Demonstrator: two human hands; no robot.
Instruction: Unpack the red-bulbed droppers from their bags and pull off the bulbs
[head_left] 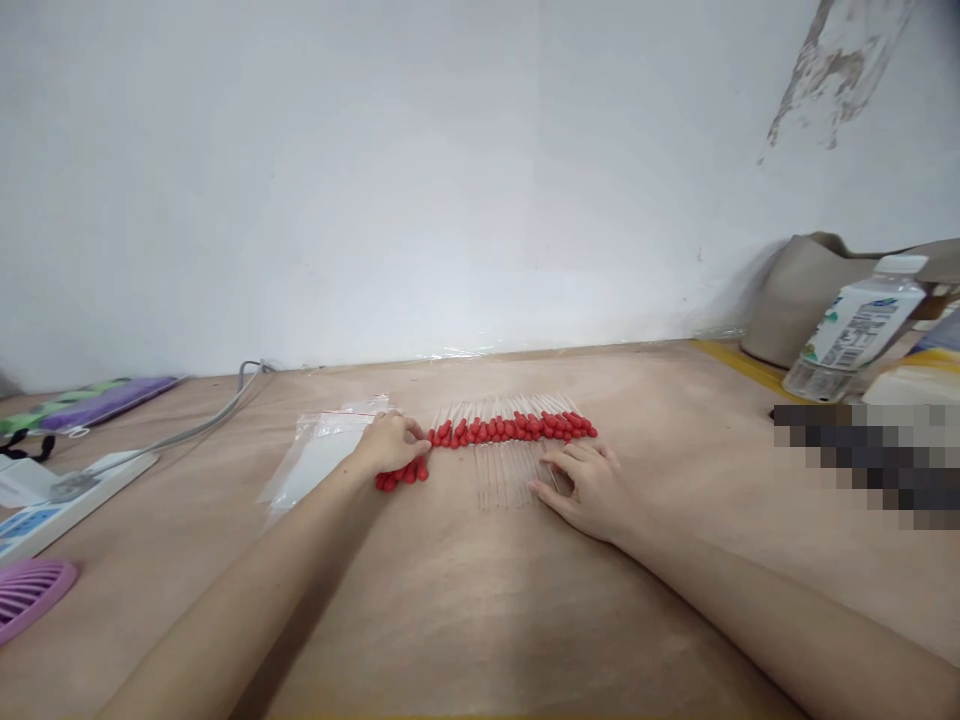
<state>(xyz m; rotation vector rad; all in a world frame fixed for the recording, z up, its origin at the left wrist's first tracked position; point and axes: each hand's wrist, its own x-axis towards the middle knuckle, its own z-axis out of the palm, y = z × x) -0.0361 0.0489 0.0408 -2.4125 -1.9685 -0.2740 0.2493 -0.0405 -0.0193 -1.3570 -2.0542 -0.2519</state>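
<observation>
A row of thin pale sticks with red bulb-shaped heads (510,428) lies across the middle of the table. Some sticks point away from me; others (499,478) point towards me. My left hand (390,442) is at the row's left end, thumb and forefinger pinched together at the outermost red head. Beneath that hand lies a smaller bunch of red-headed sticks (405,475), partly covered by it. My right hand (589,485) rests on the table at the right end of the near sticks. Its thumb and fingers are apart, fingertips beside or touching the sticks.
Clear zip bags (319,460) lie left of my left hand. Farther left are a white power strip (75,505) with a grey cable (195,430), a purple pouch (120,402) and a pink slotted object (34,595). A bottle (855,330) and beige container (787,300) stand right, before the wall.
</observation>
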